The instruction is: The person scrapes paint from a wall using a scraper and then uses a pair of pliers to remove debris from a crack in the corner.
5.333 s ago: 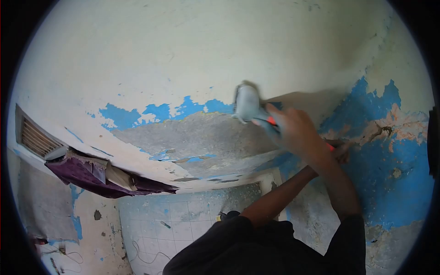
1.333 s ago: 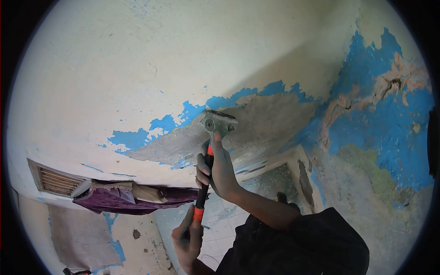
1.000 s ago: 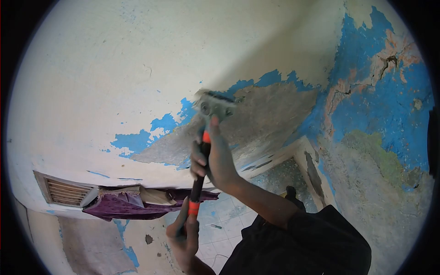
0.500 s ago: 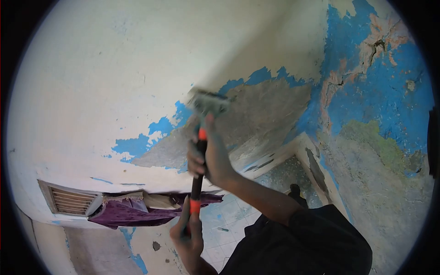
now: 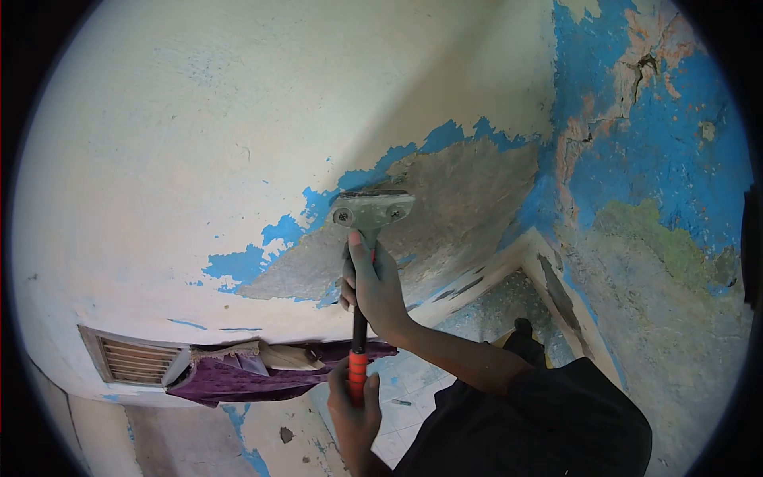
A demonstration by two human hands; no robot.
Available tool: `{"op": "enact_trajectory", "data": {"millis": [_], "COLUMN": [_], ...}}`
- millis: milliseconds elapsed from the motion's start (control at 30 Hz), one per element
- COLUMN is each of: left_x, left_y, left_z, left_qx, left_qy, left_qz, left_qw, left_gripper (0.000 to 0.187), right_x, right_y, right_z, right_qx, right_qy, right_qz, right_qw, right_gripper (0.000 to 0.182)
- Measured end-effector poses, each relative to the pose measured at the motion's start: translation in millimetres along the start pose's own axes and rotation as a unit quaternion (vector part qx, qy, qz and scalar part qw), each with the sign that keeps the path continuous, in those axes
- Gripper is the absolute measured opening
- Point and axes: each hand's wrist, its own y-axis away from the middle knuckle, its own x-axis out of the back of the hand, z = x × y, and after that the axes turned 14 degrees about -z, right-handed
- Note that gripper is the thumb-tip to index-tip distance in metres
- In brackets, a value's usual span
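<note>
A long-handled scraper (image 5: 373, 211) with a wide metal head lies against the wall, its blade near the ragged border between blue paint (image 5: 290, 230) and bare grey plaster (image 5: 469, 187). My right hand (image 5: 380, 290) is wrapped around the upper handle just below the head, its thumb pointing up toward the head. Lower down, my left hand (image 5: 354, 409) grips the red lower end of the handle (image 5: 358, 374). White paint (image 5: 199, 143) covers the wall above and left of the blue edge.
A slatted vent (image 5: 139, 360) and a purple cloth (image 5: 246, 378) are at the lower left. On the right, a blue wall (image 5: 668, 175) has a crack and peeling patches. A dark shoe (image 5: 522, 327) and a small object (image 5: 401, 402) are on the tiled floor.
The scraper head has moved down in view and slightly right, away from the white paint. Both hands have moved down and right with the handle, still holding it.
</note>
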Motion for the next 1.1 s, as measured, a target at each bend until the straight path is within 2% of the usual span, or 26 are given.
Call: {"op": "enact_trajectory", "data": {"millis": [33, 100, 133, 200, 267, 300, 367, 467, 567, 767, 967, 1100], "left_x": [-8.7, -9.4, -9.5, -13.1, -19.6, -21.4, -26.8, -26.6, -18.4, -4.8, 3.6, 13.3], "left_y": [-1.3, 7.2, 9.5, 3.3, -4.5, -7.5, -18.8, -23.9, -29.2, -35.5, -36.7, -42.9], "left_z": [3.6, 5.2, 5.5, -2.9, -18.1, -14.9, -4.2, 14.7, 13.9, 10.7, 13.6, -0.4], "left_qx": [0.007, 0.062, 0.089, 0.101, 0.096, 0.102, 0.108, 0.053, 0.075, 0.032, 0.058, 0.033], "left_qy": [0.007, 0.235, 0.345, 0.474, 0.566, 0.545, 0.498, 0.328, 0.328, 0.283, 0.221, 0.239], "left_qz": [0.01, -0.071, -0.108, -0.172, -0.219, -0.194, -0.146, -0.092, -0.103, -0.103, -0.093, -0.114], "left_qw": [1.0, 0.967, 0.928, 0.857, 0.789, 0.809, 0.848, 0.939, 0.936, 0.953, 0.969, 0.964], "left_gripper": [0.038, 0.041, 0.043, 0.051, 0.057, 0.055, 0.05, 0.053, 0.052, 0.051, 0.049, 0.048], "right_x": [-1.4, -2.5, -1.6, 11.5, 22.1, 26.6, 30.1, 21.5, 16.9, 14.8, 9.6, 10.1], "right_y": [4.8, 15.3, 21.0, 27.9, 20.4, 16.6, 7.1, -1.4, -2.6, -7.9, -9.6, -13.9], "right_z": [-7.2, -20.4, -26.9, -26.0, -22.1, -20.8, -13.2, -13.7, -13.1, -14.0, -9.8, -2.2], "right_qx": [0.021, 0.034, 0.028, 0.014, -0.039, -0.064, -0.055, -0.045, -0.043, -0.038, -0.044, -0.017], "right_qy": [0.014, -0.003, -0.034, -0.087, -0.104, -0.113, -0.096, -0.089, -0.092, -0.099, -0.136, -0.144], "right_qz": [-0.001, -0.023, -0.043, -0.113, -0.101, -0.095, -0.093, -0.065, -0.052, -0.063, -0.052, -0.067], "right_qw": [1.0, 0.999, 0.998, 0.99, 0.989, 0.987, 0.99, 0.993, 0.993, 0.992, 0.988, 0.987], "right_gripper": [0.049, 0.049, 0.05, 0.053, 0.054, 0.054, 0.051, 0.048, 0.045, 0.048, 0.052, 0.051]}}
